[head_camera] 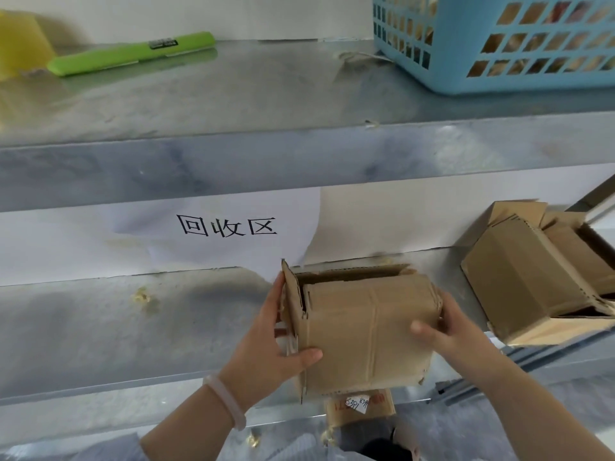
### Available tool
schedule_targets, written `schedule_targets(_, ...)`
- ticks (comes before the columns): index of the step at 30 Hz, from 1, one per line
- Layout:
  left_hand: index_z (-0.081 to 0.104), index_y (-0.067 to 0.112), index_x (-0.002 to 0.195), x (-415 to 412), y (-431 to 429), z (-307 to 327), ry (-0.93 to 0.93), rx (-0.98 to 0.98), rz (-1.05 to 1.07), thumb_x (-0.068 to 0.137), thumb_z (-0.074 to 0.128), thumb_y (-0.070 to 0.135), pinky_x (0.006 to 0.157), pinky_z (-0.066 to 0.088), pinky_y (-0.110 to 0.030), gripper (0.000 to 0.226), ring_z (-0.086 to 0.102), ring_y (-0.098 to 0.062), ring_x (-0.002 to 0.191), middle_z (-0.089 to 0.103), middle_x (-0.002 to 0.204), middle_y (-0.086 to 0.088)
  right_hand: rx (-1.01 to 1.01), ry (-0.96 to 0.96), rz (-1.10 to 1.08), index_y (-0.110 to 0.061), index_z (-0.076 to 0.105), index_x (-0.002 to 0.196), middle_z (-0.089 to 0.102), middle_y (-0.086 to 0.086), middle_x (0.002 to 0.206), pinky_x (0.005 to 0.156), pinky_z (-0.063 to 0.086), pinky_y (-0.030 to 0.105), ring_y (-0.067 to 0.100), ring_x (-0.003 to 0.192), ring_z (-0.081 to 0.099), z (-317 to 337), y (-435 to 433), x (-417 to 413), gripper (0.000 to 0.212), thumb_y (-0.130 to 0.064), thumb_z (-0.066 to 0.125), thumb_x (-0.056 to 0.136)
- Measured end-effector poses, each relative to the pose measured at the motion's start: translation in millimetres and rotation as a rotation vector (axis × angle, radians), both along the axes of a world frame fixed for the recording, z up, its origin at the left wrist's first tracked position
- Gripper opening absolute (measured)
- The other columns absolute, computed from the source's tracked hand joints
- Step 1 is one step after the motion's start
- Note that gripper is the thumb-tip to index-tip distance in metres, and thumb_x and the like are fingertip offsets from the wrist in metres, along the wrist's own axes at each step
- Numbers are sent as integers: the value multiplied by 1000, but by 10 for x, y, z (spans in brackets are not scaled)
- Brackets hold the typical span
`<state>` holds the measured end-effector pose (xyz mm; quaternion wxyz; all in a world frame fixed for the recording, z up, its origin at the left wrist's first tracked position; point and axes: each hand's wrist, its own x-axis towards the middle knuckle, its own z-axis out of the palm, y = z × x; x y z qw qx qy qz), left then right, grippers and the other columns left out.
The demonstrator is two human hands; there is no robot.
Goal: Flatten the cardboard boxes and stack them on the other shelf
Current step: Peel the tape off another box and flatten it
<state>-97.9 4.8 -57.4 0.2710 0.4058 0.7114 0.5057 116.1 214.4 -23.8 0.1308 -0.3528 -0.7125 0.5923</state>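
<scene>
Both hands (266, 341) grip cardboard box (362, 331) (sign (226, 226) reads 回收区).

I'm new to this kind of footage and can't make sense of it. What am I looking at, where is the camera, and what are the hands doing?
There is no machine here: a person wears one camera on the head, looking forward and down at metal shelves. The left hand and right hand grip a cardboard box from either side, over the lower shelf. It is not flattened; its top flaps are open. Another open box lies on that shelf to the right. A paper sign hangs on the wall behind. On the upper shelf are a green tool, a blue basket and something yellow at the left edge.
</scene>
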Motion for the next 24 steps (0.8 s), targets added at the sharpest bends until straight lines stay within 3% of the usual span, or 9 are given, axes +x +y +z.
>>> schedule_targets(2,0,56,144,-9,38,101,70,55,6,60,83,55,98,46,-25,118,46,1,125,37,140,32,-7,95,-87,-60,53,108,64,-33,103,73,50,12,-10,98,60,136,-5,-10,34,-71,56,76)
schedule_targets(4,1,53,146,-52,64,196,150,95,26,60,84,51,105,40,-31,119,42,-4,131,36,144,25,44,119,-156,-52,60,100,65,-27,98,82,50,22,-8,94,60,254,5,-63,35,-75,47,77)
schedule_targets(8,-2,50,147,-123,53,320,402,113,47,64,80,54,104,25,-3,117,28,15,131,27,142,35,137,27,-162,-40,64,96,65,-17,89,74,58,34,7,88,62,444,35,-255,34,-66,55,76)
schedule_targets(10,-4,46,148,-134,12,311,544,86,54,64,84,41,99,22,3,122,27,22,124,30,139,25,174,-104,-154,-33,61,97,64,-11,92,71,60,36,11,86,62,487,53,-359,29,-57,63,81)
schedule_targets(12,-5,41,149,-126,-27,291,611,54,40,62,87,32,97,20,5,127,29,18,121,32,136,17,190,-201,-151,-31,57,97,62,-10,93,69,60,37,11,84,60,531,68,-449,26,-51,65,82)
schedule_targets(15,-5,33,151,-127,-58,254,699,58,16,62,88,28,102,19,1,129,33,5,120,35,137,9,235,-328,-80,-33,51,102,60,-9,93,68,60,35,11,81,60,636,91,-569,29,-43,62,77)
schedule_targets(19,-1,28,152,-145,-70,262,823,81,-22,63,87,28,105,34,-19,126,36,-4,123,36,139,-2,330,-432,2,-27,48,98,62,-4,88,56,51,31,13,74,61,767,114,-687,52,-53,64,56)
schedule_targets(22,0,28,152,-156,-70,270,839,71,-27,62,87,30,106,33,-23,125,31,-1,126,32,142,1,474,-522,14,-22,44,100,59,-5,89,57,43,30,12,75,58,750,121,-759,55,-57,68,64)
schedule_targets(24,1,28,152,-170,-83,265,835,54,-25,62,87,32,107,28,-19,125,27,3,126,31,143,2,548,-562,0,-23,43,98,58,-6,86,57,41,31,11,74,57,719,99,-805,55,-61,65,65)
